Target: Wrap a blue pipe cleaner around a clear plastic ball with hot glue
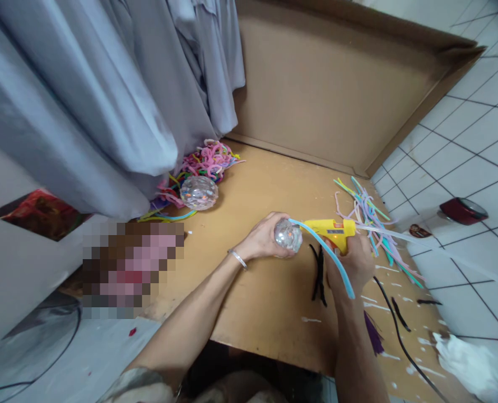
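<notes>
My left hand (266,234) is wrapped round a small clear jar-like ball (288,238) with pale, speckled contents. From its top edge a light blue pipe cleaner (330,252) curves down to the right, passing in front of my right wrist. My right hand (355,260) grips a yellow glue gun (333,228), its nozzle close to the ball; whether it touches I cannot tell. A long translucent glue stick (394,235) sticks out of the gun's back. Black pipe cleaner pieces (317,274) lie on the table beneath the gun.
A second clear ball (199,193) stands by a heap of colourful pipe cleaners (210,159) at the left. More pipe cleaners (368,215) lie at the right, near a black cable (394,319) and white tissue (462,358). A cardboard panel (316,89) closes the back; grey cloth (148,84) hangs left.
</notes>
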{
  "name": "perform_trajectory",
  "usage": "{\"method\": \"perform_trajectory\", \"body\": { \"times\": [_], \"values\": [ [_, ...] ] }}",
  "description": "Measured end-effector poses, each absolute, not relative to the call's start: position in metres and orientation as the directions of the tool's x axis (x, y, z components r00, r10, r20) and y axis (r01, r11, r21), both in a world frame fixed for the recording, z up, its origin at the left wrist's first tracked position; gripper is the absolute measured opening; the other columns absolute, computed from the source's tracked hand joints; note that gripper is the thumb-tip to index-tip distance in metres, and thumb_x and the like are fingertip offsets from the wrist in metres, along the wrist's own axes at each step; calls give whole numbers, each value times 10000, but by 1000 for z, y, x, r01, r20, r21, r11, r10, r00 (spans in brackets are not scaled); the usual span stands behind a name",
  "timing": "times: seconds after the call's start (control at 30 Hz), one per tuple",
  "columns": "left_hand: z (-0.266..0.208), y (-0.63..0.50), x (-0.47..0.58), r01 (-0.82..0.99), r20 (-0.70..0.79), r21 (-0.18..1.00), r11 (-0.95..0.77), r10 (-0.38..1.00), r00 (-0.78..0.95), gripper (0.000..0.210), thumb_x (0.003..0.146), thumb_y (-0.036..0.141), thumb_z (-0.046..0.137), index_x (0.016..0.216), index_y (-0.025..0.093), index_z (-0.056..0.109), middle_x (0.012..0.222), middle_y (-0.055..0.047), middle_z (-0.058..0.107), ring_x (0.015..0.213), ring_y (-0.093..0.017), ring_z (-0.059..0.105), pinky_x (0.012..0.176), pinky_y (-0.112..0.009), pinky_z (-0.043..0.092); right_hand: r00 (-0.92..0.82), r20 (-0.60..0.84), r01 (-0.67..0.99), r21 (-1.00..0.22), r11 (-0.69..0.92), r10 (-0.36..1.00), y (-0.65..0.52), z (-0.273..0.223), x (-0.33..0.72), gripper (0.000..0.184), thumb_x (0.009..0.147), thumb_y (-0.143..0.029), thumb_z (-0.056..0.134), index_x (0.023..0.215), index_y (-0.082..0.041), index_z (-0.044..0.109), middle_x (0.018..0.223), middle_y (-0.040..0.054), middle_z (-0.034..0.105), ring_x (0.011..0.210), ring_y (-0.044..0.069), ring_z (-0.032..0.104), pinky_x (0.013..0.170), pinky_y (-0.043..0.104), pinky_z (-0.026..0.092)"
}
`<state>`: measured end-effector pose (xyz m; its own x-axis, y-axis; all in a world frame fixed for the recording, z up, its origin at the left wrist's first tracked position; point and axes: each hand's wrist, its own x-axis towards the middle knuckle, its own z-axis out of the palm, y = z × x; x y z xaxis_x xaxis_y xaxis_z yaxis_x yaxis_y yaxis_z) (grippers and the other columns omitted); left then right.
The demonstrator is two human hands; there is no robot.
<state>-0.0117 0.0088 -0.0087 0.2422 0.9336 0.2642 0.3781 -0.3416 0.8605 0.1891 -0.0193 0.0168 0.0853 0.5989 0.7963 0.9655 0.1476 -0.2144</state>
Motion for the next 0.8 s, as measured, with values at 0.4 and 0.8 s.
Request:
{"method": "perform_trajectory", "body": {
  "times": [0.4,0.8],
  "values": [
    [-12,8,-11,342,259,881,-328,938,233,830,482,316,877,1222,222,516,1244,-80,583,1160,-287,585,1027,-443,476,61,794,956,-220,192,605,-20,18,188,116,806,-304,564,841,-204,612,752,34,589,688,186,522,573,281,364],
    [-13,9,-11,354,260,873,-336,934,244,839,489,322,877,1234,206,509,1245,-87,582,1151,-280,589,1023,-438,478,57,803,950,-227,215,593,-20,19,189,98,808,-297,567,793,-203,586,742,33,577,690,189,507,575,281,352]
  ]
}}
